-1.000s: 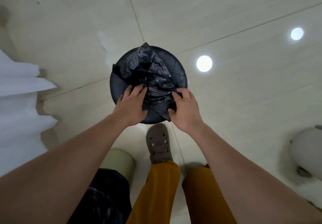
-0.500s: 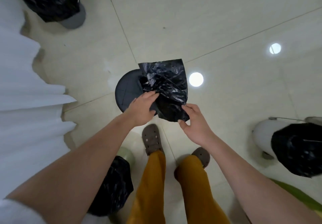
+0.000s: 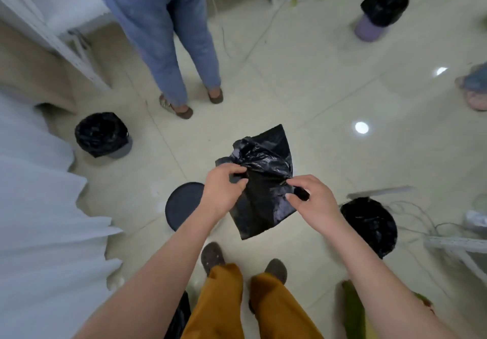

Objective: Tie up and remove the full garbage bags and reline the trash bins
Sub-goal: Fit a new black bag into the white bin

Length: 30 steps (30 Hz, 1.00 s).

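The bag [image 3: 263, 180] I hold is glossy black, and the round bin [image 3: 181, 207] below it is dark grey. My trousers [image 3: 218, 307] are mustard orange; my shoes [image 3: 212, 257] are brown with small perforations. The floor [image 3: 329, 88] is pale cream tile.

Looks like a shared indoor room, perhaps a dormitory: glossy cream tiled floor [image 3: 329, 88], white metal bed frames [image 3: 79, 56] far left and far right, several small round bag-lined bins [image 3: 101, 134] scattered around, loose cables [image 3: 411, 215] right.

crumpled black garbage bag [image 3: 263, 180] aloft, above perhaps unlined dark bin [image 3: 183, 205]
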### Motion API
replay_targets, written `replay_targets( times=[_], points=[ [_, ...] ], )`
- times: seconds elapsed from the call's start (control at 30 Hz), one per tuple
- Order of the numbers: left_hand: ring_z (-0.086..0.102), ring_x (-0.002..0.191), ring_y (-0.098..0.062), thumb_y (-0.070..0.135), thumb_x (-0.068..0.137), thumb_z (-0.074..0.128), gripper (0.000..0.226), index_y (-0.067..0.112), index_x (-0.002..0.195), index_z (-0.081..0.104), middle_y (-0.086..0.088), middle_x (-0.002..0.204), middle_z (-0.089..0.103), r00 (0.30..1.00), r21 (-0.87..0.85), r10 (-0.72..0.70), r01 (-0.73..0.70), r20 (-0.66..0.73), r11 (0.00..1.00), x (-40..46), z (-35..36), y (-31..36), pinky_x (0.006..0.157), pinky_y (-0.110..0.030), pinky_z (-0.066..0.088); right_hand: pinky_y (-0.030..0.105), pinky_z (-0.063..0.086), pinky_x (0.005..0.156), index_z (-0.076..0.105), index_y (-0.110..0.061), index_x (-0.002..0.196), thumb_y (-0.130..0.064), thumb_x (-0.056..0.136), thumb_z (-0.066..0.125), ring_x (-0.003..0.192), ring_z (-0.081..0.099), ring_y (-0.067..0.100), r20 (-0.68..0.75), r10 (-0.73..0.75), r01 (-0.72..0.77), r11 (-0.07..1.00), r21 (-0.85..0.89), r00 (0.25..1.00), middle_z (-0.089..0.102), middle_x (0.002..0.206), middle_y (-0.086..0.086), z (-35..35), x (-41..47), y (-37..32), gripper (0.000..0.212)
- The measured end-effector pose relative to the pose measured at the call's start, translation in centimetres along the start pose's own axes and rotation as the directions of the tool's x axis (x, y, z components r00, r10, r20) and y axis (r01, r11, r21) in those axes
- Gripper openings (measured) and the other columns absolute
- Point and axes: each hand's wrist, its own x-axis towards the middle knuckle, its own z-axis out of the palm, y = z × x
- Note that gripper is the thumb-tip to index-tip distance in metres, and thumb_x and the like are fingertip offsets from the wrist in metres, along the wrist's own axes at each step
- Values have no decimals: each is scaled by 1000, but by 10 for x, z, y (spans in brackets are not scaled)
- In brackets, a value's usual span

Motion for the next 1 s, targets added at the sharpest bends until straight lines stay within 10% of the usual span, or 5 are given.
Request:
replay_targets(
  times=[0.23,0.47,0.77,1.0],
  points=[
    [52,60,-3,-1,77,74,23,20,70,68,11,67,62,989,-90,142,-146,-44,985,-13,5,128,58,-6,39,-2,32,87,69,-10,113,2,80,73,100,56,8,-210,-14,35,995,97,978,60,111,-3,-116,-36,-23,35],
    [49,61,-6,-4,80,71,39,13,114,64,-3,78,58,957,-92,286,-280,49,955,10,3,206,62,-6,39,-3,32,87,66,-16,119,13,79,64,105,55,8,-315,5,34,992,120,949,58,115,-6,-181,-38,-29,49],
    [52,109,-10,16,81,77,57,24,133,55,4,124,50,888,-38,361,-366,284,930,107,-15,254,99,-23,43,17,44,98,67,-37,101,5,88,60,106,60,5,-377,125,-1,950,312,918,66,113,-13,-223,42,-64,44],
    [42,121,2,19,80,77,73,58,131,41,28,137,38,681,-154,460,-462,570,873,204,-40,301,100,-19,35,18,51,84,73,-41,92,12,80,43,102,63,-1,-331,191,-8,875,484,924,69,102,-22,-254,128,-118,63]
  ],
)
